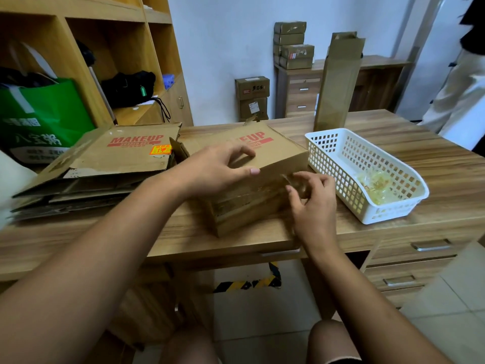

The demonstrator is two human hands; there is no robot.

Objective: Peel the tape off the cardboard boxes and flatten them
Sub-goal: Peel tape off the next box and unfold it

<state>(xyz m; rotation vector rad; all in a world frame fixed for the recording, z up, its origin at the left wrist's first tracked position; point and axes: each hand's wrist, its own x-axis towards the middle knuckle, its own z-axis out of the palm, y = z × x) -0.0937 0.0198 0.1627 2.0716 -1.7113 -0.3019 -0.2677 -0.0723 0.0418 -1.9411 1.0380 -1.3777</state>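
The right hand [312,203] is at the cardboard box's near side, thumb and forefinger pinching a lifted end of clear tape [287,179], which is blurred and hard to trace. The cardboard box [273,153] sits mid-desk [433,164], one corner toward the person, its long side running away to the right. The left hand [212,172] grips its top edge, fingers curled and spread, hiding part of the red lettering. Flattened cartons [118,158] lie left; a white basket [367,216] stands just right.
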